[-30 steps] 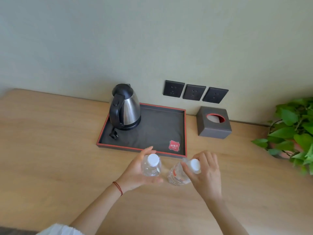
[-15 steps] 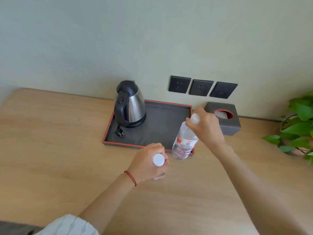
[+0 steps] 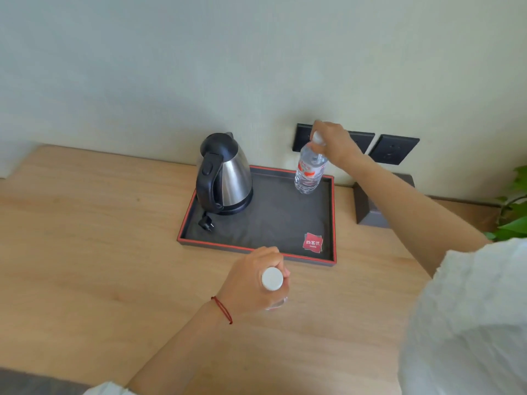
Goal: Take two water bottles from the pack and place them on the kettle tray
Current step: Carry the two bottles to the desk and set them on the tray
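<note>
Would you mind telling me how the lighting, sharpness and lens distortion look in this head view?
Head view: soft, even light with only faint shadows; a bright reflection streaks the steel kettle; the right sleeve at the frame edge is blurred and washed out; the wide lens bows the desk's back edge; the right-hand bottle on the tray stays fairly sharp.

The left hand (image 3: 251, 280) covers nearly all of its bottle (image 3: 273, 278); only the white cap and a sliver of clear plastic show. The right hand (image 3: 336, 143) hides the far bottle's cap (image 3: 317, 137) and much of the middle wall socket (image 3: 363, 141). The forearm crosses the tissue box (image 3: 368, 206). The plant (image 3: 513, 212) runs off the right edge.
</note>
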